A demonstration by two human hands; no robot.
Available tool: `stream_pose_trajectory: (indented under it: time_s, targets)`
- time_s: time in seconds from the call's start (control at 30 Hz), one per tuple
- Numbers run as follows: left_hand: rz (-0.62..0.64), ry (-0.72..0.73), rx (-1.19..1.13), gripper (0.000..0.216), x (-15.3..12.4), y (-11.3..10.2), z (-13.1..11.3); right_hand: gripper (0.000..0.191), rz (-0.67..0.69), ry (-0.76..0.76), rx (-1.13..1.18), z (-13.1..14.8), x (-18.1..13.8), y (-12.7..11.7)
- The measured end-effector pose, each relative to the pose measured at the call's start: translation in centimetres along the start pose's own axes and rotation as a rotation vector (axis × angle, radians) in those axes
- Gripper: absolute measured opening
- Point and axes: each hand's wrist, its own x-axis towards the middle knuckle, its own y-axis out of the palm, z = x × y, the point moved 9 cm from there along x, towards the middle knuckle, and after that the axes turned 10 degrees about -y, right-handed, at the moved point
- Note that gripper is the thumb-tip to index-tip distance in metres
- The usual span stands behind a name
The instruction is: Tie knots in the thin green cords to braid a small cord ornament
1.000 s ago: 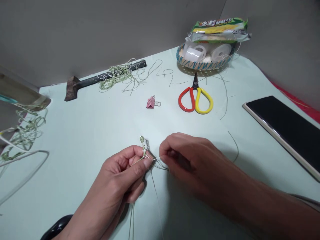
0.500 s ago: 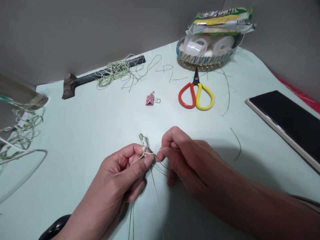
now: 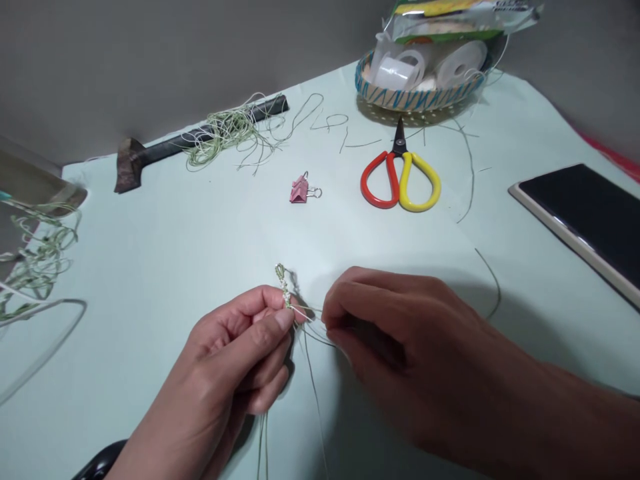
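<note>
At the far left of my head view, a tangle of green and white cord (image 3: 47, 250) lies near the edge of the pale tabletop (image 3: 150, 267), just in front of a tan cylindrical thing (image 3: 45, 187) that I can see only in part. Next, toward the back, I have a hammer (image 3: 170, 147) lying with its head to the left, and a loose bundle of cord (image 3: 225, 130) is heaped over its handle. Below, a black object (image 3: 103, 460) shows beside the left forearm. My left hand (image 3: 235, 357) pinches a small knotted cord piece (image 3: 283, 285) between thumb and forefinger, near the front middle of the table; its looped end points up and away from me, and thin ends hang below the hand. Behind it sits a pink binder clip (image 3: 299, 191). From the knots, fine strands (image 3: 309, 309) run across to my right hand (image 3: 400, 313), whose thumb and forefinger are closed on them. Beyond lie red-and-yellow-handled scissors (image 3: 421, 200), near a basket (image 3: 415, 100) holding white spools (image 3: 395, 72). At far right I see a dark-screened phone (image 3: 595, 220).
</note>
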Motion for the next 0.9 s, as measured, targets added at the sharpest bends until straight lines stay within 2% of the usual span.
stream_pose_trajectory:
  time_s: [0.17, 0.27, 0.4, 0.67, 0.9]
  targets:
    - [-0.021, 0.007, 0.022, 0.021, 0.0, -0.2, 0.2, 0.018, -0.047, -0.021, 0.002, -0.1, 0.2, -0.5]
    - [-0.029, 0.008, 0.031, 0.022, 0.2, -0.1, 0.1, 0.015, -0.111, -0.077, -0.075, 0.2, 0.3, -1.2]
    - [-0.041, 0.014, 0.032, 0.021, 0.4, 0.0, -0.2, 0.022, -0.166, -0.133, -0.154, 0.8, 0.2, -2.0]
    - [-0.049, 0.029, 0.037, 0.023, 0.1, -0.1, -0.3, 0.027, -0.107, -0.150, -0.191, 0.7, -0.1, -1.5]
    - [-0.062, 0.015, 0.053, 0.023, 0.0, -0.4, 0.0, 0.022, -0.149, -0.102, -0.204, 0.2, 0.1, -1.8]
